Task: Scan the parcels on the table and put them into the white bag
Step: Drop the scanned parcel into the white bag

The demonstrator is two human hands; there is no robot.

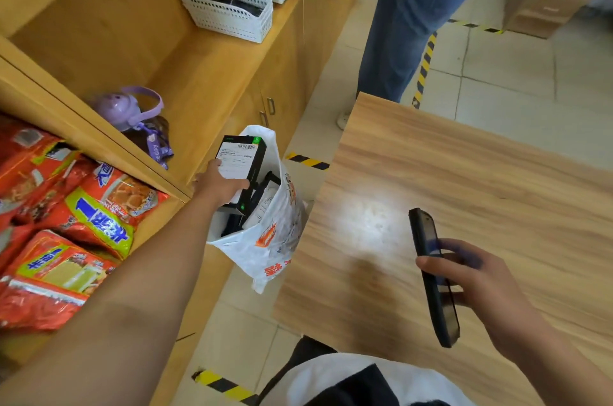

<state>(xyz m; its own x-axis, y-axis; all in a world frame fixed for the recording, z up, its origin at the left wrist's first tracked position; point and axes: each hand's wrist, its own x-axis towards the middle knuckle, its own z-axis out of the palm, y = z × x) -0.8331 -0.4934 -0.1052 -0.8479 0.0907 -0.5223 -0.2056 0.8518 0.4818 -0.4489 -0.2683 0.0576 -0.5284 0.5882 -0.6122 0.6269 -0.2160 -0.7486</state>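
Currently left hand (220, 185) is gripping the parcel (243, 160) in its fingers (242, 184) at the white bag (275, 239) mouth, long axis near-upright, barcode end up; right hand (471, 276) is holding the scanner (431, 273).

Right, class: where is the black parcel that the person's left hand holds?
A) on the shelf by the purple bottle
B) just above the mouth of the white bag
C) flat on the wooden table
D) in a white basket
B: the left hand grips the black parcel just above the open white bag.
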